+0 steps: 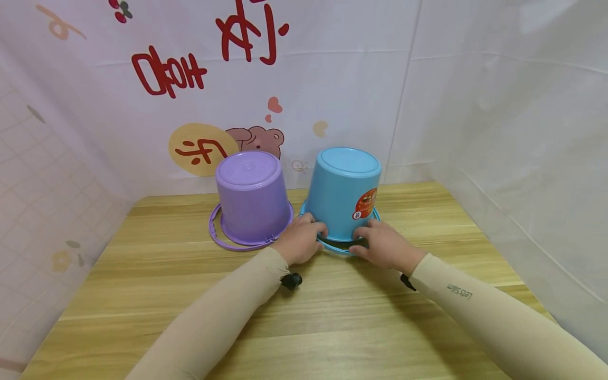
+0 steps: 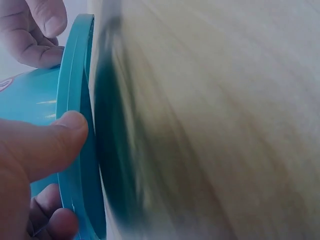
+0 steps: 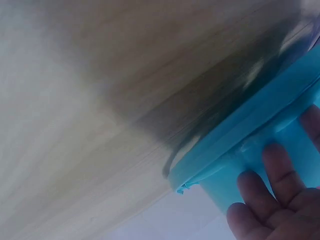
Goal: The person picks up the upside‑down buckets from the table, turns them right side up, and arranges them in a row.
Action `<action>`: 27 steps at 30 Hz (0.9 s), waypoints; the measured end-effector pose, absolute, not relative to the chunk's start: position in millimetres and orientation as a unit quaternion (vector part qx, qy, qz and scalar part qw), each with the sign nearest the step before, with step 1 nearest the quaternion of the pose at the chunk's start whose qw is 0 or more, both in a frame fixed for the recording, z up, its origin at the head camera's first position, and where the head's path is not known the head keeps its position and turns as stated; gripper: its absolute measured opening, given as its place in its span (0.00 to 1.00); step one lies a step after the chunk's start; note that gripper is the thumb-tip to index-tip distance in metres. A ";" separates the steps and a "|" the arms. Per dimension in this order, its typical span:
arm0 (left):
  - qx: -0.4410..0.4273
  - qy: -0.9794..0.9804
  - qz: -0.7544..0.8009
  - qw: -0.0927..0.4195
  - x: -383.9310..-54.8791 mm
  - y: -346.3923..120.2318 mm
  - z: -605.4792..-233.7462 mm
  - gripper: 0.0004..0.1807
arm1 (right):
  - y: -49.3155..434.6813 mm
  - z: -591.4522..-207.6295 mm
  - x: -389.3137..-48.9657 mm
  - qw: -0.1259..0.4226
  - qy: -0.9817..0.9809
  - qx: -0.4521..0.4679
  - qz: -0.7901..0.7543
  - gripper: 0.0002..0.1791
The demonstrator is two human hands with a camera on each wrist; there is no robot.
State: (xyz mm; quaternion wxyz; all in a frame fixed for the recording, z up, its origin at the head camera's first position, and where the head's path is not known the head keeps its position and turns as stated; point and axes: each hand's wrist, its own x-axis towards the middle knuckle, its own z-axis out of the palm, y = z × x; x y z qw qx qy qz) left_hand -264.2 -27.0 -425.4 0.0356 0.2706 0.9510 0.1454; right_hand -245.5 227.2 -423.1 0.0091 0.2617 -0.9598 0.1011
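A light blue bucket (image 1: 339,195) with a red round sticker stands upside down on the wooden table, its base facing up. My left hand (image 1: 300,240) grips it low on the left, thumb (image 2: 72,130) on the rim (image 2: 75,95) in the left wrist view. On the lower right, my right hand (image 1: 382,245) holds the same bucket near the rim. Several of its fingers (image 3: 280,167) lie against the wall in the right wrist view; the thumb is hidden there. Just left stands an upside-down purple bucket (image 1: 252,203), its handle (image 1: 223,243) round the rim.
The wooden table (image 1: 304,327) extends toward me and to both sides. Behind the buckets hangs a white printed sheet (image 1: 332,68) with red characters and a bear. Pale sheets also close off the left and right sides.
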 end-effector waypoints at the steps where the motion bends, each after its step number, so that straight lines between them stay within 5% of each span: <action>1: 0.271 0.951 0.147 0.035 -264.0 -27.3 -424.9 0.14 | 227.1 -422.9 -245.4 0.013 -0.960 0.261 0.105 0.17; 27: 0.279 0.935 0.213 0.048 -254.3 -38.8 -392.9 0.16 | 223.8 -406.7 -239.4 0.136 -0.942 0.268 0.148 0.05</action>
